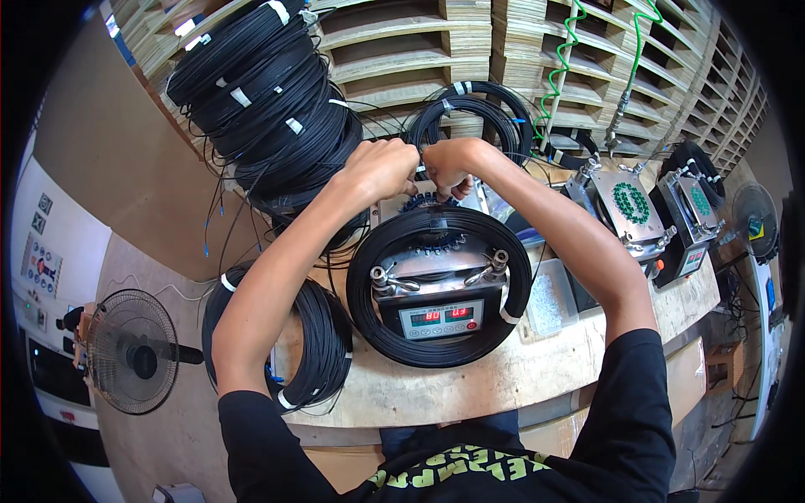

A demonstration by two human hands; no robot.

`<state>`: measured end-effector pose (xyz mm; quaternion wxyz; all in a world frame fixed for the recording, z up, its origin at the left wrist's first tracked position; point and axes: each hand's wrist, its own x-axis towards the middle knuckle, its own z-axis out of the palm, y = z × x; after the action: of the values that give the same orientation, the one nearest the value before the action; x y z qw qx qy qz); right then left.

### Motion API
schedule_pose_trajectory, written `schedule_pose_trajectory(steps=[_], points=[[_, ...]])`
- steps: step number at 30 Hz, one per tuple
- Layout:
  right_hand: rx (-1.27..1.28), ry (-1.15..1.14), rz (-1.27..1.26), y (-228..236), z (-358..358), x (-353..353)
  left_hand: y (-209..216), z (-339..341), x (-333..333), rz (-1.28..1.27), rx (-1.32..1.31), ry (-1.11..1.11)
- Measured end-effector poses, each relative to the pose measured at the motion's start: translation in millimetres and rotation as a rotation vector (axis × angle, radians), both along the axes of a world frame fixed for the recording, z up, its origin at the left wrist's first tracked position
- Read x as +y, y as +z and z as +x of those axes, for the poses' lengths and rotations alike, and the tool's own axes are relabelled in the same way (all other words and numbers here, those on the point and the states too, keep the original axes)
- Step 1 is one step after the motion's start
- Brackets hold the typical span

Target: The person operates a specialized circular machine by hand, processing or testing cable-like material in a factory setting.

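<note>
On the bench in front of me stands a polishing-type machine [436, 267] with a metal top, clamp knobs and a lit digital panel. A coil of black cable [362, 293] hangs round its front. Small dark-blue connectors [440, 246] sit in a ring on its top plate, partly covered by the coil. My left hand [384, 170] is closed, fingers curled down at the ring's far side. Close beside it, my right hand [449, 168] is also closed, its fingertips pointing down at the connectors. What either hand pinches is too small or hidden to make out.
A tall stack of black cable coils [268, 109] rises at the back left. Another coil [323, 344] lies left of the machine. Right are a clear tray [549, 302] and two similar machines [616, 189] [689, 210] with green connectors. A fan [134, 352] stands left.
</note>
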<state>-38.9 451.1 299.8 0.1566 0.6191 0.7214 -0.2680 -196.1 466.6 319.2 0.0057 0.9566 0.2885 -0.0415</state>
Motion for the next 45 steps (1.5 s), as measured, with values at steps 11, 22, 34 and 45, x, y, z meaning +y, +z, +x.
schedule_pose_trajectory(steps=[11,22,34,45], points=[[0.024,0.002,-0.060,-4.4,8.9,8.3,-4.4,16.5,-12.4,0.055,0.020,-0.062],[0.020,0.058,-0.092,-3.9,14.6,11.7,-15.9,16.6,-17.5,0.079,-0.028,-0.055],[0.151,-0.065,0.040,26.6,66.9,30.7,22.0,-17.3,37.4,-0.159,-0.492,-0.146],[0.772,-0.323,-0.351,-10.0,122.6,7.6,-57.3,-52.0,68.8,-0.857,-0.426,0.020]])
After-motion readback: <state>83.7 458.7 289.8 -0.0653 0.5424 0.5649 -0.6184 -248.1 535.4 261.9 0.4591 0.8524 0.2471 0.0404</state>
